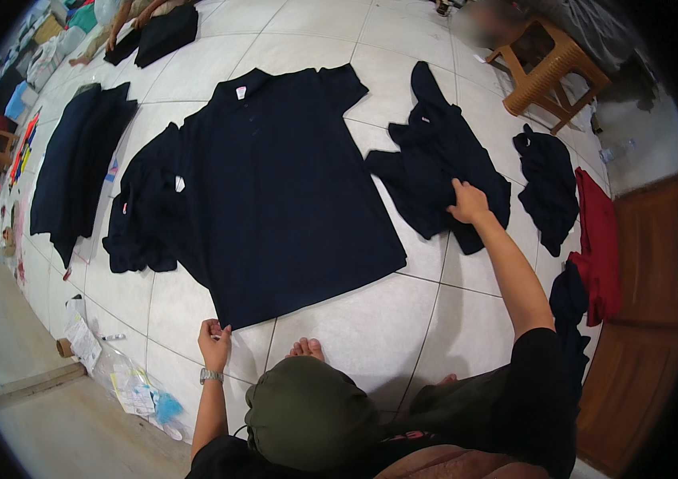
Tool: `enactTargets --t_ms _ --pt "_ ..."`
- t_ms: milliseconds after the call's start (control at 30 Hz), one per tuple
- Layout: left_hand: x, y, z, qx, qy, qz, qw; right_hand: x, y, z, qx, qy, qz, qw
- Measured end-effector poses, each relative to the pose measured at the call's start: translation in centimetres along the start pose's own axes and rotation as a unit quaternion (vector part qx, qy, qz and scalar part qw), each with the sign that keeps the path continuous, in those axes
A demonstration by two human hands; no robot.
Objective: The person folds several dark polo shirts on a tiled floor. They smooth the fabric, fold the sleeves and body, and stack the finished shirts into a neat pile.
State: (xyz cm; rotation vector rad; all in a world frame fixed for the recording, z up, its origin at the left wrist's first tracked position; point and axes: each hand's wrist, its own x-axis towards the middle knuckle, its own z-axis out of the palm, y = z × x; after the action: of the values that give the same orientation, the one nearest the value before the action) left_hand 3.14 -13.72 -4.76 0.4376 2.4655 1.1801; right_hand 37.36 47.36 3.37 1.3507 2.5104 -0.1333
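A dark navy polo shirt (291, 179) lies spread on the floor tiles, its collar pointing away from me and its hem towards me. At the hem's lower left corner, my left hand (215, 343) pinches the fabric between thumb and fingers. My right hand (468, 202) reaches over a crumpled navy shirt (428, 155) to the right and touches it. Whether those fingers grip the cloth cannot be made out. Another bunched navy shirt (144, 215) lies partly beneath the spread shirt's left side.
Stacked dark garments (78, 167) lie at left. Farther right are a crumpled navy garment (549, 185) and red cloth (599, 251) beside a wooden door (644, 383). A brown plastic stool (560, 66) stands upper right. Another person's hands (129, 21) hold black cloth (168, 36).
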Motion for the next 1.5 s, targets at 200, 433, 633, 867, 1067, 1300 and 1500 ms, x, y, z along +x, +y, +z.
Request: enactTargets --t_ms 200,433,633,867,1067,1300,1500 --pt "0.9 -1.0 0.5 0.059 -0.015 0.005 0.998 -4.5 9.2 -0.7 0.031 0.009 -0.010 0.999" --pt "1.7 7.3 3.1 0.059 0.117 0.227 0.965 -9.0 16.3 -13.0 0.438 0.181 -0.027 0.880" --pt "2.1 21.5 9.8 -0.094 -0.116 0.254 0.956 -18.1 8.9 -29.8 0.590 0.126 -0.229 0.764" --pt "-0.9 34.8 19.2 -0.145 -0.324 0.437 0.826 -22.3 2.9 -41.8 0.538 0.252 -0.399 0.698" --pt "-5.0 33.0 15.9 -0.051 -0.697 0.272 0.661 -9.8 -9.2 -39.3 0.385 0.295 -0.353 0.800" --pt "-6.9 25.6 10.6 -0.383 -0.584 -0.263 0.666 2.6 -12.8 -20.0 0.217 0.237 -0.200 0.926" --pt "-6.8 18.2 12.5 -0.475 -0.577 -0.269 0.607 -13.7 -16.6 -8.2 0.207 -0.461 -0.212 0.836"
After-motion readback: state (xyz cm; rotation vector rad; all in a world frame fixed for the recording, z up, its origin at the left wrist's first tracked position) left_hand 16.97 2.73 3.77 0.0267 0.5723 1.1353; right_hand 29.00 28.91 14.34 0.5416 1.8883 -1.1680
